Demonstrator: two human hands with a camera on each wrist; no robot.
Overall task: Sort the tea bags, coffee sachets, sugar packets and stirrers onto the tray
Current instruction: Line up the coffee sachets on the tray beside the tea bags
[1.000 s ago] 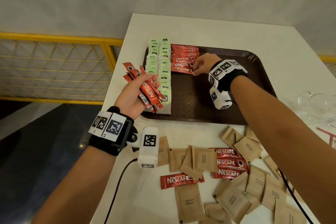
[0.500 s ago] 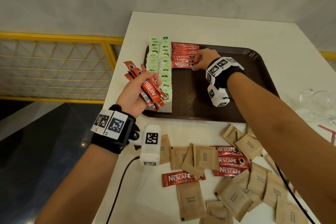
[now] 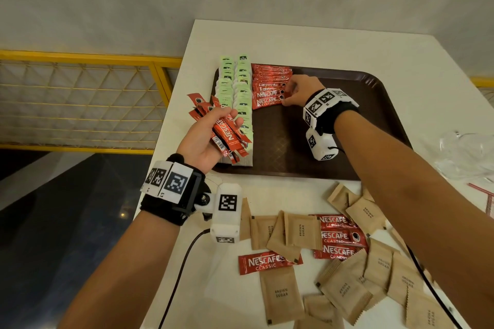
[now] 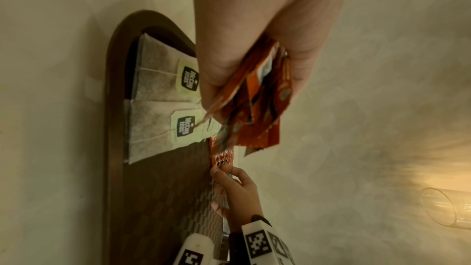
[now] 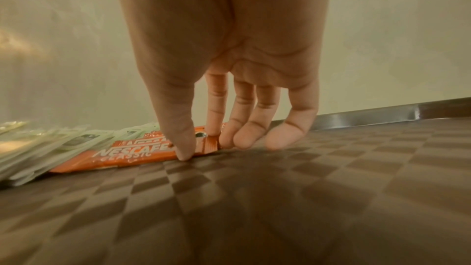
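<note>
A brown tray point(image 3: 347, 141) holds two columns of green-tagged tea bags point(image 3: 235, 93) on its left, with a row of red coffee sachets point(image 3: 270, 83) beside them. My right hand point(image 3: 287, 96) rests on the tray at the row's right end. Its thumb and forefinger pinch the end of the nearest coffee sachet point(image 5: 122, 156), and the other fingertips point(image 5: 277, 140) touch the tray point(image 5: 280, 188). My left hand point(image 3: 224, 125) hovers over the tray's left edge and grips a fanned bundle of coffee sachets point(image 3: 222, 133), seen close in the left wrist view point(image 4: 257, 108).
Loose brown sugar packets point(image 3: 347, 288) and several coffee sachets point(image 3: 339, 235) lie scattered on the white table in front of the tray. Clear plastic point(image 3: 467, 152) and thin red sticks point(image 3: 481, 189) sit at the right edge. A yellow railing point(image 3: 80, 56) runs beyond the table's left edge.
My right hand has shifted slightly along the near end of the coffee row and stays on the nearest sachet. The left hand keeps its bundle in nearly the same place.
</note>
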